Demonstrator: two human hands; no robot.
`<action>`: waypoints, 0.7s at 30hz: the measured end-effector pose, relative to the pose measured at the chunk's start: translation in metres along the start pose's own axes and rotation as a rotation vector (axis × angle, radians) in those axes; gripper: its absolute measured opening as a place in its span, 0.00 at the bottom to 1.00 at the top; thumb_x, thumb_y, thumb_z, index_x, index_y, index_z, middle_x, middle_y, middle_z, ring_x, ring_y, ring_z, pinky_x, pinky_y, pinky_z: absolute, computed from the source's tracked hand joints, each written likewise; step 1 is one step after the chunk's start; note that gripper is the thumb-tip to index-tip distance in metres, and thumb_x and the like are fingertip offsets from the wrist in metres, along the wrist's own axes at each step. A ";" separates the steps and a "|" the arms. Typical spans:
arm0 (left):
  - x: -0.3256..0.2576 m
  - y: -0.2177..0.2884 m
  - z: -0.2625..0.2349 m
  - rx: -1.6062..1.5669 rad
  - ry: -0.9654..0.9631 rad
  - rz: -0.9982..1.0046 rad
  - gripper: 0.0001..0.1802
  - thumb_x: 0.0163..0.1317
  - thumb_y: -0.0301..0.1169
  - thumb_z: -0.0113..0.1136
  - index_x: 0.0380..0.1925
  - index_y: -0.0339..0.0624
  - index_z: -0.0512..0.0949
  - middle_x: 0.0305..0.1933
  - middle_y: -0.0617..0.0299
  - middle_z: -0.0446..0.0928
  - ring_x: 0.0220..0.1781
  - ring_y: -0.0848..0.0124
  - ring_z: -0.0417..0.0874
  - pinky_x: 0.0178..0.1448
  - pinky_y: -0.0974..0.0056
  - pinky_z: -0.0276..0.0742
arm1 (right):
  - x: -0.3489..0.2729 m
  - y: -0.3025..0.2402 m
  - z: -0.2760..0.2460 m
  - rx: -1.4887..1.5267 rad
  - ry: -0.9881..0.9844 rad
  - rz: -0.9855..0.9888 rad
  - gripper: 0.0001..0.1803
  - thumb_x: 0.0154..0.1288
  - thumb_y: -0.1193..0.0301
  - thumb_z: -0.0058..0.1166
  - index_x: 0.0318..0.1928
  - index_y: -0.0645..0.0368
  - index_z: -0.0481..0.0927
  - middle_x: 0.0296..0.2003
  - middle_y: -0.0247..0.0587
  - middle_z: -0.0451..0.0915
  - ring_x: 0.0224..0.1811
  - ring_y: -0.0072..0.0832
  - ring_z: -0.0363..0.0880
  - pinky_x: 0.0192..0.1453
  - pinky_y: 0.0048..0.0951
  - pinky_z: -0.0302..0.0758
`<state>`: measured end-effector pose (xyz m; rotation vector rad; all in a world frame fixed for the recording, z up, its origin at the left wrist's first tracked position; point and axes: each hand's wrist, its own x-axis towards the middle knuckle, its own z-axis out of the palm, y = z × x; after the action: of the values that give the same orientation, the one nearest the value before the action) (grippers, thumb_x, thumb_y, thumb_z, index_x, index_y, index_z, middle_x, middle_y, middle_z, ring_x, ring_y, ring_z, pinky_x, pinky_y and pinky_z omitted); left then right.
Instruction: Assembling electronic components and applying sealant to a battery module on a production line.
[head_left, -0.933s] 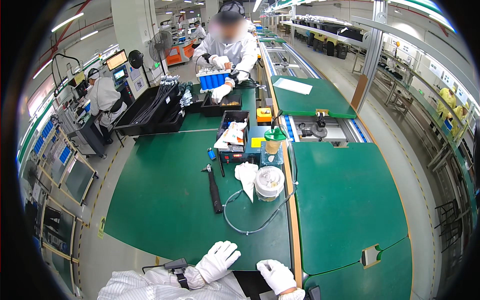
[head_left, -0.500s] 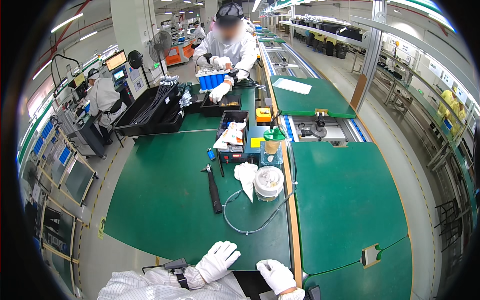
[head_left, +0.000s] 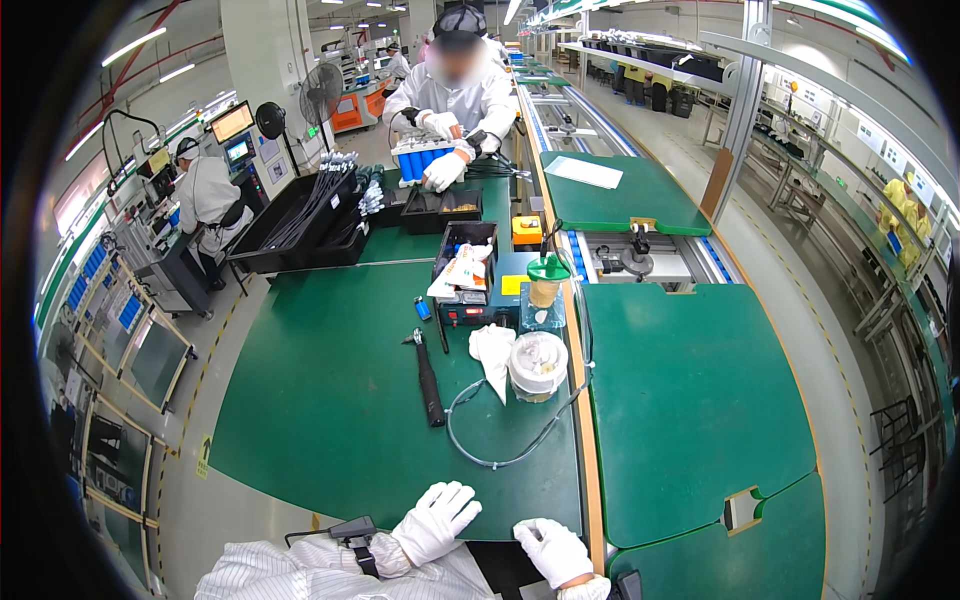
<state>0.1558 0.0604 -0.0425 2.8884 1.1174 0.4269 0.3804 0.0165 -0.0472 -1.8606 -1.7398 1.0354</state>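
My left hand (head_left: 437,522), in a white glove, lies on the near edge of the green worktable (head_left: 320,400), fingers stretched out and nothing in them. To its right, my right hand (head_left: 553,552), also gloved, rests at the table edge by the wooden rail with its fingers loosely bent and no object visible in it. A thin looped tube (head_left: 490,464) is the thing nearest both hands. Farther off lie a black-handled ratchet wrench (head_left: 429,385), a crumpled white cloth (head_left: 490,358) and a round white tub (head_left: 538,366). A small blue cylinder (head_left: 422,308) lies beyond the wrench.
A green-topped dispenser (head_left: 547,282) stands behind the tub, beside a black bin (head_left: 463,240) of packets. A co-worker (head_left: 460,100) handles a block of blue cylinders (head_left: 424,163) across the table. The conveyor (head_left: 690,390) with green boards runs along the right.
My hands have stayed in place. The co-worker's gloved hand over the small black bin has shifted slightly up and to the right.
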 end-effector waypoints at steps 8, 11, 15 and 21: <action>0.000 0.000 0.000 0.013 0.033 0.016 0.27 0.40 0.35 0.67 0.42 0.39 0.73 0.47 0.51 0.72 0.50 0.56 0.75 0.53 0.54 0.71 | 0.001 0.000 -0.001 -0.003 -0.026 0.009 0.17 0.66 0.51 0.50 0.41 0.48 0.83 0.37 0.40 0.84 0.39 0.42 0.82 0.46 0.41 0.77; 0.001 0.000 -0.001 -0.007 0.020 0.006 0.26 0.40 0.35 0.66 0.42 0.39 0.73 0.47 0.51 0.72 0.50 0.56 0.75 0.53 0.55 0.71 | 0.000 0.000 0.000 0.009 -0.007 0.001 0.18 0.66 0.51 0.50 0.41 0.48 0.83 0.37 0.40 0.84 0.39 0.42 0.82 0.46 0.41 0.77; 0.000 0.000 0.000 0.000 0.041 0.015 0.26 0.40 0.35 0.66 0.42 0.39 0.73 0.46 0.52 0.72 0.49 0.56 0.75 0.52 0.55 0.71 | 0.001 0.001 0.000 0.013 -0.015 -0.001 0.17 0.66 0.51 0.50 0.41 0.48 0.83 0.37 0.40 0.84 0.39 0.42 0.82 0.46 0.41 0.77; -0.002 0.000 0.002 -0.004 -0.099 -0.041 0.34 0.37 0.35 0.70 0.49 0.41 0.71 0.54 0.53 0.69 0.59 0.56 0.71 0.62 0.54 0.65 | 0.001 -0.001 -0.001 0.010 -0.033 0.024 0.17 0.66 0.51 0.50 0.42 0.48 0.83 0.38 0.40 0.84 0.40 0.41 0.82 0.47 0.40 0.77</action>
<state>0.1545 0.0588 -0.0445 2.8424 1.1567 0.2811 0.3804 0.0177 -0.0460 -1.8724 -1.7320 1.0873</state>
